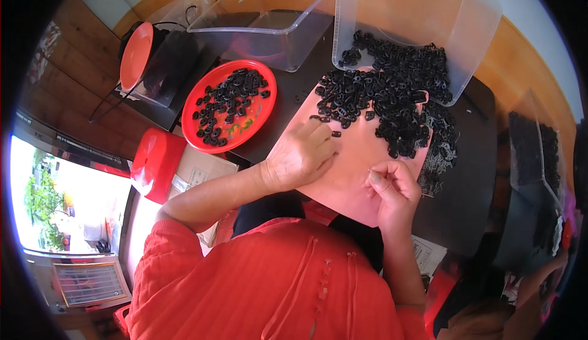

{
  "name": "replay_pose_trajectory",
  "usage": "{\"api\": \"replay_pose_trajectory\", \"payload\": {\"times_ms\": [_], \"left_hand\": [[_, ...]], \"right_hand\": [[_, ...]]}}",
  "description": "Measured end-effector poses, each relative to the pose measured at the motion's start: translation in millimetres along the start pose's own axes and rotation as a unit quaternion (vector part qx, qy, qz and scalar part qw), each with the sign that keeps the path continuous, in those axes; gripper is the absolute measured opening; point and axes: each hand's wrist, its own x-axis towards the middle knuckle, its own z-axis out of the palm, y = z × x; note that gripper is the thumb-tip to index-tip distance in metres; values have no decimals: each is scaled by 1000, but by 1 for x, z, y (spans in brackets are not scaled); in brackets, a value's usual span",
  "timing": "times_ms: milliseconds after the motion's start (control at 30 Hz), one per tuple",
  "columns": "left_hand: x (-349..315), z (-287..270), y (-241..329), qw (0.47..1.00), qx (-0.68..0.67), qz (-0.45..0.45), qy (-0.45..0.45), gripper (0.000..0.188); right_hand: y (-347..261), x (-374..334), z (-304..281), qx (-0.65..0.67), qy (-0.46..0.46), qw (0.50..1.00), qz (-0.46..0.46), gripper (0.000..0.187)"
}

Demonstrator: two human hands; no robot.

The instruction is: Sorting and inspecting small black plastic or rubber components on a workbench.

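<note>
My left hand point(303, 156) is over the left side of a pink sheet point(346, 162), its fingers curled down with the tips hidden. Small black plastic parts point(335, 134) lie right beside its knuckles. Whatever it may hold is out of sight. Lower on the sheet's right side, my right hand point(395, 187) has thumb and forefinger pinched together. Anything between them is too small to name. A large pile of black oval parts with holes point(401, 104) covers the sheet's far side. Next to the pile, small silvery metal pieces point(438, 162) are heaped on the dark table.
A red plate point(267, 119) with more black parts stands left. The clear bin point(471, 28) behind is tipped toward the pile; another clear bin point(288, 31) is beside it. A red stool point(156, 159) is at left, a bin of black parts point(533, 156) at far right, near another person's arm point(539, 279).
</note>
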Motion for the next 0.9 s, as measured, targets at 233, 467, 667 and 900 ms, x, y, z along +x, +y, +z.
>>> {"api": "replay_pose_trajectory", "payload": {"times_ms": [233, 467, 667, 900], "left_hand": [[-24, -18, -9, 976, -174, -125, -44, 18], [-9, 4, 9, 995, 0, -48, -89, 18], [-15, 20, 7, 985, -130, -105, 53, 9], [0, -13, 40, 632, -640, -435, -33, 16]], "right_hand": [[-3, -1, 2, -1, 1, 1000, 5, 7], [-1, -2, 2, -3, 1, 1000, 9, 5], [-6, 0, 10, -35, 2, 999, 1, 5], [-6, 10, 42, -173, -6, 970, -173, 6]]}}
